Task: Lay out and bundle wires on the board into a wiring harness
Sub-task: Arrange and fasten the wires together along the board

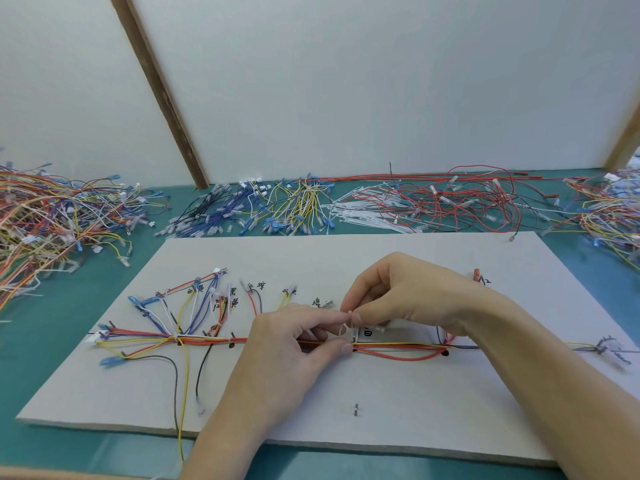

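Note:
A grey wiring board (346,403) lies on the teal table. Red, yellow, blue, white and black wires (207,339) run along its middle between nails, fanning out at the left. At the centre a white cable tie (350,323) loops around the wire bundle (398,351). My left hand (294,344) pinches the tie and the bundle from the left with thumb and fingers. My right hand (398,296) comes from above and pinches the tie's upper end. A white label (372,332) sits just behind the bundle, partly hidden by my right hand.
Behind the board lie heaps of loose wires: a mixed pile (52,220) at the left, blue and yellow ones (270,209), white cable ties (367,213), red wires (460,202), and another mixed pile (609,209) at the right. A nail (356,408) stands near the board's front.

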